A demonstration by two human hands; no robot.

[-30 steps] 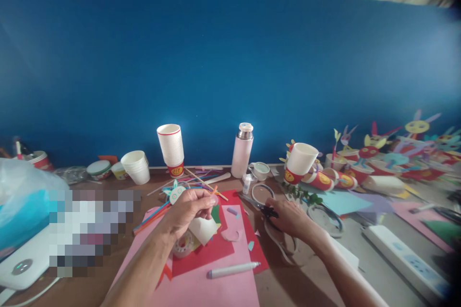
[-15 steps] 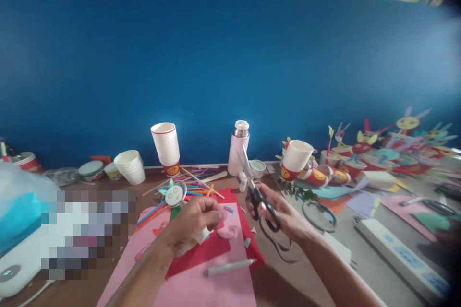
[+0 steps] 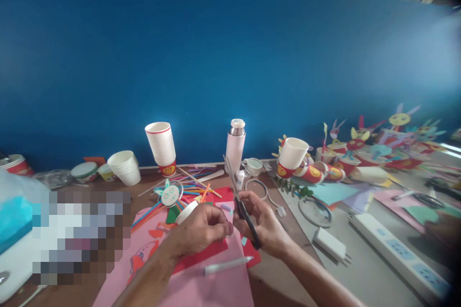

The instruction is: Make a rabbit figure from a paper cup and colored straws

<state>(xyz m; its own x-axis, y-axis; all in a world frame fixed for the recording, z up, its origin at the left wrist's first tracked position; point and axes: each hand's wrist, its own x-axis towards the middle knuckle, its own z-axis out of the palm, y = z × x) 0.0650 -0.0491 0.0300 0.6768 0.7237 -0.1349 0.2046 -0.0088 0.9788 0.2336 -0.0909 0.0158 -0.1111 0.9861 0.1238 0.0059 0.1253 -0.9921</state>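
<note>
My right hand [image 3: 262, 224] is closed around the black handles of a pair of scissors [image 3: 248, 220], whose blades point up and away, slightly apart. Beside it, my left hand [image 3: 201, 228] is pinched, with a small dark pink spot at the fingertips; whether that is a scrap or a nail I cannot tell. Below both hands lie a red sheet [image 3: 252, 252] and a large pink sheet [image 3: 201, 290]. A pale capped marker [image 3: 228, 265] rests across them. Orange paper scraps [image 3: 155, 233] lie left of my left hand, and a white round rim [image 3: 187, 210] shows behind it.
A cup stack [image 3: 160, 146], pink thermos [image 3: 236, 146] and upturned-looking cup pair [image 3: 292, 156] line the blue wall [image 3: 216, 57]. Coloured sticks surround a rabbit-face cutout [image 3: 170, 194]. Rightward are a charger [image 3: 330, 244], power strip [image 3: 399, 254] and decorated paper cups [image 3: 355, 151].
My right hand has lowered and turned the scissors, bringing them nearer my left hand. My left hand has shifted slightly right and down. The view has moved a little, uncovering the charger and a cable.
</note>
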